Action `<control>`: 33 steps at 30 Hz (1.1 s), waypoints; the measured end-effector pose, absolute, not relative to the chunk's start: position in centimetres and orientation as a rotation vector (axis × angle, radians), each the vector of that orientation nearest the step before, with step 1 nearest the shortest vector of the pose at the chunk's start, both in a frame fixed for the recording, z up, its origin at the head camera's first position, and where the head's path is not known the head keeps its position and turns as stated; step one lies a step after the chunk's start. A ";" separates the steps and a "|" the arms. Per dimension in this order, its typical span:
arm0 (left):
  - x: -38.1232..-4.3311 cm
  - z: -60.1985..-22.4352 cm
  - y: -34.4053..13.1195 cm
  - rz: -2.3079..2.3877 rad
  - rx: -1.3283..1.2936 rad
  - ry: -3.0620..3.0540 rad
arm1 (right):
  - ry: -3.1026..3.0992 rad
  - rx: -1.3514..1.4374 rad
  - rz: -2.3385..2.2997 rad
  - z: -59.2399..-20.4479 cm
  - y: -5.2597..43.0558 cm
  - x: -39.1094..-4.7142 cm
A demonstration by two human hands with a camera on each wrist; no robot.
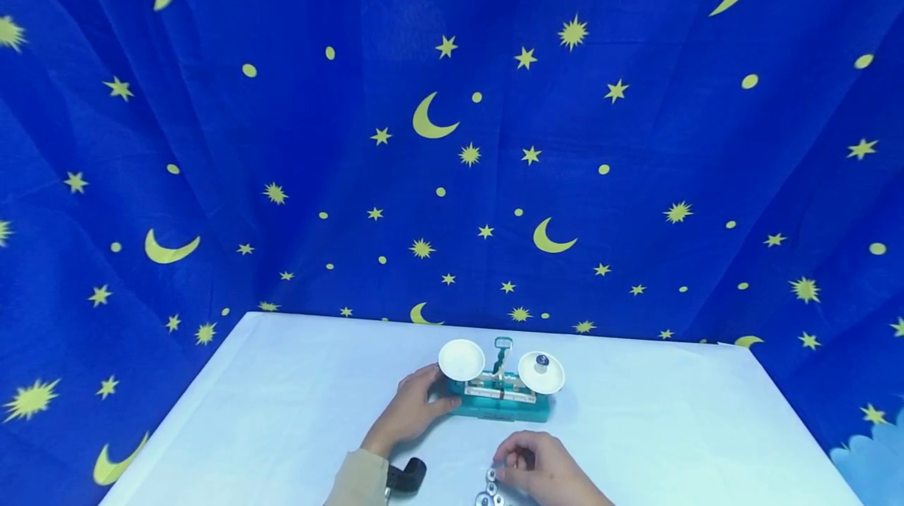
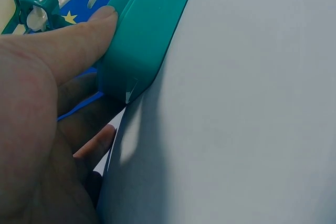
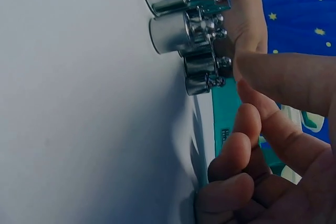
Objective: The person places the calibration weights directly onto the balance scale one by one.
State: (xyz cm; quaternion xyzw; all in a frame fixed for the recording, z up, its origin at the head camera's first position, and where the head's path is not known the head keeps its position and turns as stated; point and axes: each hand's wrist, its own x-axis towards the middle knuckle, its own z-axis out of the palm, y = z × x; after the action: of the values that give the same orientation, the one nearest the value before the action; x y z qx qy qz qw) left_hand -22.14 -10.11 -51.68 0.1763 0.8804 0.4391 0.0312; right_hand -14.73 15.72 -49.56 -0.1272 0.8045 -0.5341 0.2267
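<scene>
A green balance scale point(image 1: 519, 411) with two white pans stands on the table. My left hand point(image 1: 415, 405) grips the left end of its base, thumb on the front face point(image 2: 79, 38) and fingers behind. The left pan point(image 1: 461, 359) is bare, while the right pan point(image 1: 554, 382) carries a metal weight point(image 1: 541, 363). In front of the scale, my right hand point(image 1: 540, 463) hovers beside several knobbed metal weights point(image 1: 483, 499). Its thumb and forefinger come close to the knob of the smallest weight point(image 3: 197, 85), the other fingers loosely curled, and nothing shows between them.
A white cloth covers the table point(image 1: 282, 380). Blue fabric point(image 1: 494, 176) printed with yellow moons and stars hangs behind it and along both sides. A black device point(image 1: 408, 476) sits at my left wrist, by the beige sleeve point(image 1: 359, 478).
</scene>
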 end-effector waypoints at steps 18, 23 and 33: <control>-22.2 -51.6 -10.1 1.350 0.510 2.699 | 2.236 -0.374 -1.406 -49.6 15.9 -14.9; -22.2 -51.6 -10.1 1.359 0.514 2.697 | 2.256 -0.377 -1.395 -49.8 15.9 -14.9; -22.1 -51.5 -10.1 1.351 0.523 2.706 | 2.264 -0.396 -1.390 -50.0 15.9 -14.9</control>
State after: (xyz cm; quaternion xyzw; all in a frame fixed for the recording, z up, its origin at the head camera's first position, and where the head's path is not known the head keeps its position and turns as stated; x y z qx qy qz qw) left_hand -22.13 -10.07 -51.46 0.1704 0.8810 0.4398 0.0363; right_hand -14.86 15.91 -49.99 -0.1436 0.8211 -0.5040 0.2260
